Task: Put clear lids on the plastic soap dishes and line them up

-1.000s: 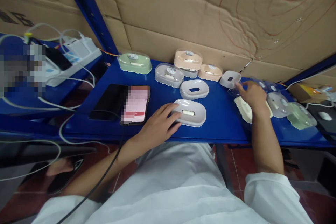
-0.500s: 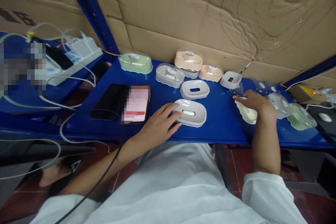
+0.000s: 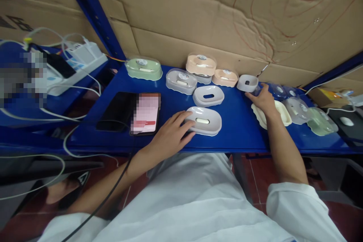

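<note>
My left hand, fingers apart, rests at the left rim of a grey oval dish with a pale bar in its slot. Just behind that dish stands a slotted grey tray. My right hand reaches over a cream dish. Its fingers are round a clear cover, mostly hidden, beside a small grey dish. Covered dishes stand along the back: green, grey and peach, with a smaller peach one beside them.
A phone and a black object lie left of my left hand. More covered dishes, grey and green, stand at the right. A power strip with cables is at the far left. Cardboard rises behind the blue table.
My right hand has moved from the cream dish back toward the clear cover, leaving more of the cream dish visible. My left hand keeps its place at the grey dish.
</note>
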Demonstrator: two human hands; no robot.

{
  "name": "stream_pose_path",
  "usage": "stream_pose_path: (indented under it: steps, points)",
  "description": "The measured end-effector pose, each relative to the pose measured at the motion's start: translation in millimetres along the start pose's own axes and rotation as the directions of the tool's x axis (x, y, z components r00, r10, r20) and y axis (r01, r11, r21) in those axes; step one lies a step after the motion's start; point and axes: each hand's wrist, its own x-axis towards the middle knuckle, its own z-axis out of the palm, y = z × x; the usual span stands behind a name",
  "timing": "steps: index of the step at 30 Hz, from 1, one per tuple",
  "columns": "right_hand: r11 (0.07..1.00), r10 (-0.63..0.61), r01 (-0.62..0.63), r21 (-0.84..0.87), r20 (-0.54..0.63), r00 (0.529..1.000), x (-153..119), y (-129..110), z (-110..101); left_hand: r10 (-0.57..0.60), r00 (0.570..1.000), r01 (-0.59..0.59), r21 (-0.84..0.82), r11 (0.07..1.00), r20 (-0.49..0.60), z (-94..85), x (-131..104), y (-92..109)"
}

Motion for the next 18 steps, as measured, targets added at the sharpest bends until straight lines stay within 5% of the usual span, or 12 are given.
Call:
stream_pose_path:
  steps: [4, 7, 11, 13, 15, 18]
  points:
    - [0.991, 0.121, -0.117, 0.061, -0.065, 0.991, -3.9, 16.4, -26.4, -0.002, 1.0, 0.002, -0.001, 1.0, -0.005, 0.7, -0.2, -0.1]
    - [0.995, 0.1, -0.099, 0.018, -0.292, 0.951, -7.1, 27.8, -43.6, 0.005, 1.0, -0.005, -0.004, 1.0, -0.009, 0.8, 0.2, 0.4]
    - [0.984, -0.137, 0.179, 0.023, -0.547, 0.826, -11.6, 19.7, -48.5, -0.003, 1.0, 0.003, -0.014, 1.0, -0.005, -0.2, 0.2, 1.5]
    - [0.886, -0.314, 0.446, 0.124, -0.547, 0.776, -20.7, 0.5, -43.8, -0.016, 1.0, 0.016, -0.023, 1.0, -0.005, -0.3, -0.6, 1.9]
    - [0.693, -0.481, 0.655, 0.302, -0.482, 0.732, -37.4, -26.4, -36.4, -0.049, 0.999, 0.048, -0.045, 0.998, -0.014, 0.1, -1.6, 2.1]
    - [0.429, -0.705, 0.778, 0.458, -0.368, 0.606, -71.5, -67.8, -25.4, -0.121, 0.99, 0.114, -0.097, 0.989, -0.068, 1.0, -2.6, 2.7]
